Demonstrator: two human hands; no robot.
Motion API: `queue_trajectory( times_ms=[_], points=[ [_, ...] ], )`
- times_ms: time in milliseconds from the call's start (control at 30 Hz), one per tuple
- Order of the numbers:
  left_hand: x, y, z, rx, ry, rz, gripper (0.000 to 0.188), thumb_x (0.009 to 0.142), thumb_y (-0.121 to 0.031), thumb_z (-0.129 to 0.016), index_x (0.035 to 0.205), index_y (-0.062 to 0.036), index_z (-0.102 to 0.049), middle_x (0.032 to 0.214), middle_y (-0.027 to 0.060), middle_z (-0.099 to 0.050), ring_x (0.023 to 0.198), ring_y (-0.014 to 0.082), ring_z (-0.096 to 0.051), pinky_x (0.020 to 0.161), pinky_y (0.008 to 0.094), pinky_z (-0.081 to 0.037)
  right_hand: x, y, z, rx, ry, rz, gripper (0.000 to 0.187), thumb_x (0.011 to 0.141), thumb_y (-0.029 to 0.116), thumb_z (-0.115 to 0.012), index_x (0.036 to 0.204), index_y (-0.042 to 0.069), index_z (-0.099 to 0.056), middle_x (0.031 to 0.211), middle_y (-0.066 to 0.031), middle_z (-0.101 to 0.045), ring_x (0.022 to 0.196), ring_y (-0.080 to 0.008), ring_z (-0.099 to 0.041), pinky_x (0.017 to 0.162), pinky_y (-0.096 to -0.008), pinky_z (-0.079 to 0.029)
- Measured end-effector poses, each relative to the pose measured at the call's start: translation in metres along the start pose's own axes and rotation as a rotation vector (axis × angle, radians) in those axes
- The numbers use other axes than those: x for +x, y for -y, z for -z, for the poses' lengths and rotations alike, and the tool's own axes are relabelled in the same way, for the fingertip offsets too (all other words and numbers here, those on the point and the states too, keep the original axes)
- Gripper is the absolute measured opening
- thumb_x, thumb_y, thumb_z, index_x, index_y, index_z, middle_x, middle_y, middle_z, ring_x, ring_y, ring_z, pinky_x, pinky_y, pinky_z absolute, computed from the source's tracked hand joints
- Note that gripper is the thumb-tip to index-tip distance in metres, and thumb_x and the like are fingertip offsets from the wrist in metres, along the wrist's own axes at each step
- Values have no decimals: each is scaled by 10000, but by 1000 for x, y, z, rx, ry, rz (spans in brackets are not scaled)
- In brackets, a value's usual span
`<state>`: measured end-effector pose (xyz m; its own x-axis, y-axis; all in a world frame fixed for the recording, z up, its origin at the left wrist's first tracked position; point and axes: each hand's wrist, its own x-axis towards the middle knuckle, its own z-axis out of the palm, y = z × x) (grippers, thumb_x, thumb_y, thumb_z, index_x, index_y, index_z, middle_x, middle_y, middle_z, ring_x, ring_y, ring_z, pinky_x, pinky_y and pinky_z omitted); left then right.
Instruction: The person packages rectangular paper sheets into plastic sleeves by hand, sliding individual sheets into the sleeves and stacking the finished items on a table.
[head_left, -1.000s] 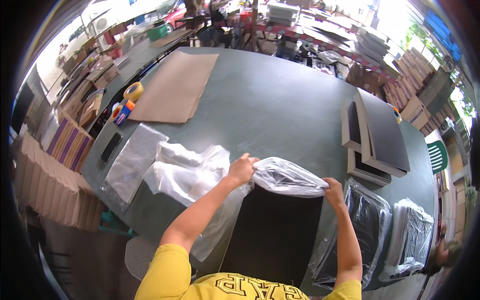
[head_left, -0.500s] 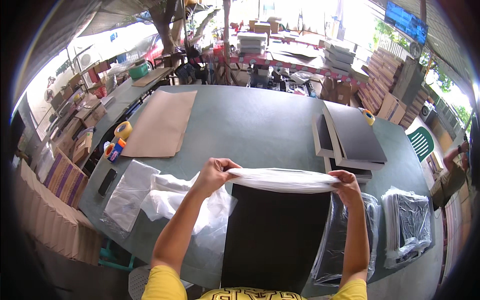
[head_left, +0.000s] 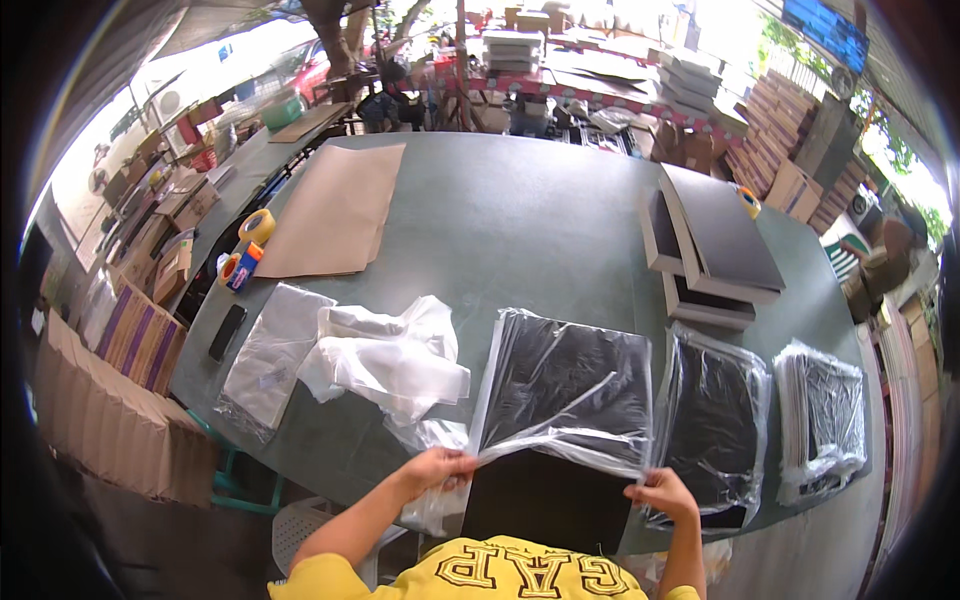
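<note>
A black rectangular board (head_left: 545,500) lies on the table in front of my body, its far part inside a clear plastic bag (head_left: 570,380). At the bag's near left corner my left hand (head_left: 445,467) pinches the gathered edge. My right hand (head_left: 664,494) pinches the same edge at the near right corner. The board's near end is uncovered. Just right of it is another black board in a clear bag (head_left: 712,430), and farther right a wrapped stack (head_left: 822,420). Crumpled white plastic (head_left: 395,355) lies left of the bag, near my left hand.
Flat plastic bags (head_left: 275,350), a phone (head_left: 228,333), tape rolls (head_left: 257,226) and brown cardboard sheets (head_left: 330,210) occupy the table's left side. Black-topped stacked boards (head_left: 720,230) sit at the far right. A person (head_left: 895,255) is beyond the right edge.
Both hands have come toward my body, drawing the bunched plastic bag along the black board. The bag now covers the board's far part. My view has shifted slightly.
</note>
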<state>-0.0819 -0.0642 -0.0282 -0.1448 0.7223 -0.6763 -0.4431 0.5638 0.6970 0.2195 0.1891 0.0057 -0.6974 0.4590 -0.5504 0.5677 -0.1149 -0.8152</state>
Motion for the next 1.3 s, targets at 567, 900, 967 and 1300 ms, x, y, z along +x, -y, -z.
queue_trajectory(
  times_ms=[567, 900, 967, 1300],
  points=[
    [58, -23, -60, 1224, -571, -1020, 135, 649, -94, -567, 703, -59, -448, 720, 84, -494, 733, 261, -523, 579, 381, -444, 22, 64, -94, -666, -364, 637, 122, 767, 163, -547, 794, 58, -491, 636, -147, -561, 618, -328, -565, 537, -391, -436],
    [-36, 35, -16, 1202, -570, -772, 249, 680, -52, -482, 917, -114, -437, 744, 129, -529, 572, 355, -546, 495, 444, -448, -36, 1, -70, -745, -609, 416, 469, 586, -72, -499, 1028, 58, -416, 804, -196, -531, 751, -378, -529, 646, -405, -449],
    [-45, 55, -21, 1149, -518, -716, 242, 680, -56, -500, 907, -109, -438, 766, 122, -532, 602, 341, -565, 512, 436, -464, -48, -10, -81, -687, -648, 373, 458, 586, -72, -495, 1019, 56, -415, 791, -200, -531, 743, -386, -526, 644, -409, -443],
    [-72, 98, -21, 849, -430, -573, 180, 686, -25, -466, 858, -78, -456, 783, 110, -555, 699, 308, -567, 606, 375, -457, -104, -47, -133, -517, -728, 239, 197, 644, 15, -536, 822, 50, -460, 690, -180, -514, 643, -361, -528, 557, -401, -412]
  ],
)
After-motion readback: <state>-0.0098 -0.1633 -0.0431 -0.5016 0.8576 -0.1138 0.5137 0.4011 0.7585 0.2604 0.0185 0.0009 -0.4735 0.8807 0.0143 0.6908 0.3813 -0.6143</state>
